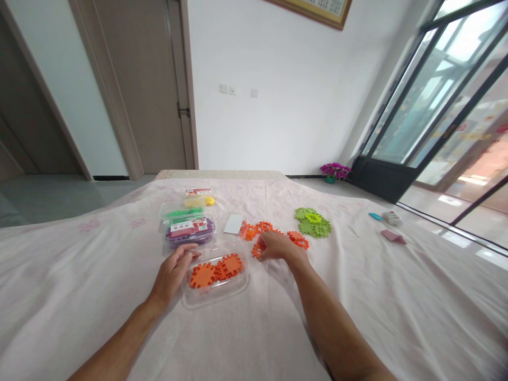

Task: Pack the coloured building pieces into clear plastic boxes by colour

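My left hand [173, 271] rests against the left end of a clear plastic box [216, 295], its fingers curled on the rim. Inside the box lie a few orange toothed tiles [216, 270]. My right hand [277, 245] reaches past the box to a scatter of loose orange tiles [257, 229] on the pale pink cloth, and its fingers pinch one orange tile [258, 248]. A heap of green tiles [313, 222] lies to the right of the orange ones.
Behind the open box sit a closed box of purple tiles [189, 232], a box of green tiles [181, 210] and one of yellow tiles [197, 197]. A white card [233, 224] lies beside them. Small items [391, 226] lie at the right. Glass doors stand on the right.
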Action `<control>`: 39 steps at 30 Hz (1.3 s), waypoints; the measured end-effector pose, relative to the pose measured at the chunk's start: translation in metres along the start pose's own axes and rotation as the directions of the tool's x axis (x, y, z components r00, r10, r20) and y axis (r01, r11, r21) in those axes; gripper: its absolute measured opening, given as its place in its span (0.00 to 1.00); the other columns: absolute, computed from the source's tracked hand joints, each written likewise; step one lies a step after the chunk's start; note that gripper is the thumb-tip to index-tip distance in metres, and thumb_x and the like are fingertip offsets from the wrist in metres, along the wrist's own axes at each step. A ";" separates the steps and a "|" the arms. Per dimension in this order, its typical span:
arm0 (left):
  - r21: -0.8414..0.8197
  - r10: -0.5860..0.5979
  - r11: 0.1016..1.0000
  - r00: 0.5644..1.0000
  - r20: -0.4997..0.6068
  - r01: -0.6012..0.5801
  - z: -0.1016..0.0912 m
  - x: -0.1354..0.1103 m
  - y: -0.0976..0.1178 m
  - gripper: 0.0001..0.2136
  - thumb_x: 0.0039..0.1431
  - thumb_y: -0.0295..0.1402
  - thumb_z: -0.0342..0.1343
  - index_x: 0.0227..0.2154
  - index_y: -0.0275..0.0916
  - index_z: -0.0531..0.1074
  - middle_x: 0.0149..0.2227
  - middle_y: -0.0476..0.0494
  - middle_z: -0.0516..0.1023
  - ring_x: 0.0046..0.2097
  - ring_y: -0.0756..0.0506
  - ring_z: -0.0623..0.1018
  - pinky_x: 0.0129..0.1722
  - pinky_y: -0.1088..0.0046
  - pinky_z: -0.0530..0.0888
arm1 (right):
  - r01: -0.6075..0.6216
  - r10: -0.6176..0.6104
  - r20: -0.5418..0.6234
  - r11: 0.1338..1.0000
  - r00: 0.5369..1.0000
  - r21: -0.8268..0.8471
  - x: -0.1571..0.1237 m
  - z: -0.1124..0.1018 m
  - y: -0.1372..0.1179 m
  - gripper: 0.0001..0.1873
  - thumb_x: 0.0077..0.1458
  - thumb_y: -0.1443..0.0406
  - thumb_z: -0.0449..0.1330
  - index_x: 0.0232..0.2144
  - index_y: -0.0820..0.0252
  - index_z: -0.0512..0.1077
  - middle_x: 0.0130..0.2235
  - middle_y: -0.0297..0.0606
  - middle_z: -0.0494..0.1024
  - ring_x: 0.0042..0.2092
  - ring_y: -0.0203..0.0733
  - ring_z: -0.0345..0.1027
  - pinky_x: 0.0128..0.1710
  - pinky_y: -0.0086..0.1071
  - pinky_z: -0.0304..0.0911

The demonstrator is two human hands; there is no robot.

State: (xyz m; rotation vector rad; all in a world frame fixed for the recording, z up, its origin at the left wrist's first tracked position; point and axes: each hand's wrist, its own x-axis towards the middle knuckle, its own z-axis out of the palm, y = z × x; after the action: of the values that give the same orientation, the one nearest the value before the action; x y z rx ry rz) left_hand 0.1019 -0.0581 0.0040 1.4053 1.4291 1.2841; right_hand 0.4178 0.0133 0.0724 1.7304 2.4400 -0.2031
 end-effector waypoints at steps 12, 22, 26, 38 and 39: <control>0.002 0.005 1.000 1.000 0.003 -0.005 0.000 0.000 -0.001 0.23 0.59 0.52 0.50 0.48 0.39 0.72 0.42 0.39 0.81 0.48 0.39 0.81 0.49 0.62 0.75 | -0.013 0.014 -0.025 0.999 1.000 0.035 -0.002 0.000 -0.004 0.27 0.43 0.48 0.68 0.41 0.58 0.74 0.44 0.42 0.78 0.43 0.47 0.71 0.36 0.31 0.59; 0.013 0.003 1.000 1.000 0.008 -0.003 -0.001 0.001 -0.002 0.23 0.59 0.52 0.50 0.48 0.39 0.71 0.42 0.39 0.81 0.48 0.38 0.80 0.51 0.61 0.73 | -0.011 0.011 -0.043 1.000 0.999 -0.004 -0.007 -0.005 -0.017 0.22 0.45 0.55 0.66 0.40 0.61 0.74 0.44 0.46 0.78 0.44 0.49 0.71 0.39 0.32 0.61; 0.010 0.000 1.000 1.000 0.008 0.000 -0.001 0.000 -0.002 0.23 0.59 0.51 0.51 0.48 0.39 0.71 0.42 0.38 0.82 0.48 0.38 0.80 0.51 0.61 0.73 | 0.018 -0.018 -0.016 1.000 1.000 -0.015 -0.009 -0.007 -0.017 0.21 0.44 0.57 0.66 0.41 0.61 0.74 0.44 0.46 0.78 0.44 0.49 0.71 0.39 0.32 0.61; 0.007 -0.006 1.000 1.000 0.006 0.006 -0.001 0.000 -0.001 0.23 0.58 0.52 0.51 0.47 0.39 0.72 0.42 0.38 0.81 0.48 0.38 0.80 0.51 0.60 0.73 | -0.022 0.027 -0.077 0.997 0.997 0.067 -0.003 0.000 -0.017 0.23 0.44 0.54 0.68 0.39 0.62 0.73 0.43 0.45 0.79 0.42 0.47 0.71 0.36 0.31 0.59; 0.008 -0.007 1.000 1.000 0.005 0.007 -0.001 0.000 -0.001 0.23 0.58 0.52 0.51 0.47 0.39 0.72 0.42 0.38 0.81 0.48 0.38 0.80 0.51 0.60 0.73 | -0.021 0.027 -0.075 0.997 0.997 0.074 -0.003 0.000 -0.017 0.22 0.44 0.54 0.68 0.38 0.62 0.73 0.43 0.44 0.79 0.41 0.46 0.71 0.35 0.31 0.59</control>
State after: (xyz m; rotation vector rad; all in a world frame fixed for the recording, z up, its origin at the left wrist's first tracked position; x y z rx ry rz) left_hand 0.1004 -0.0578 0.0033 1.4060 1.4363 1.2711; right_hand 0.4030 0.0050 0.0734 1.8293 2.4927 -0.2315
